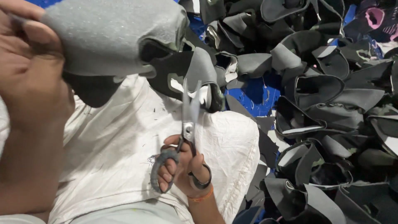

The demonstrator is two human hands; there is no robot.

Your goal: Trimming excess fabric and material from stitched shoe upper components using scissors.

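Note:
My left hand point(29, 70) is raised close to the camera at the upper left and grips a grey and black shoe upper point(120, 39) by its grey lining. My right hand point(182, 168) is lower, over my lap, with its fingers through the dark handles of a pair of scissors point(188, 120). The blades point up and stand slightly apart, right at the lower edge of the held shoe upper near a white patch. An orange band circles my right wrist.
A white woven sack point(124, 153) covers my lap. A large heap of grey and black shoe uppers point(327, 103) fills the right side, lying on a blue sheet point(257, 95). A pink-trimmed piece point(375, 16) lies at the top right.

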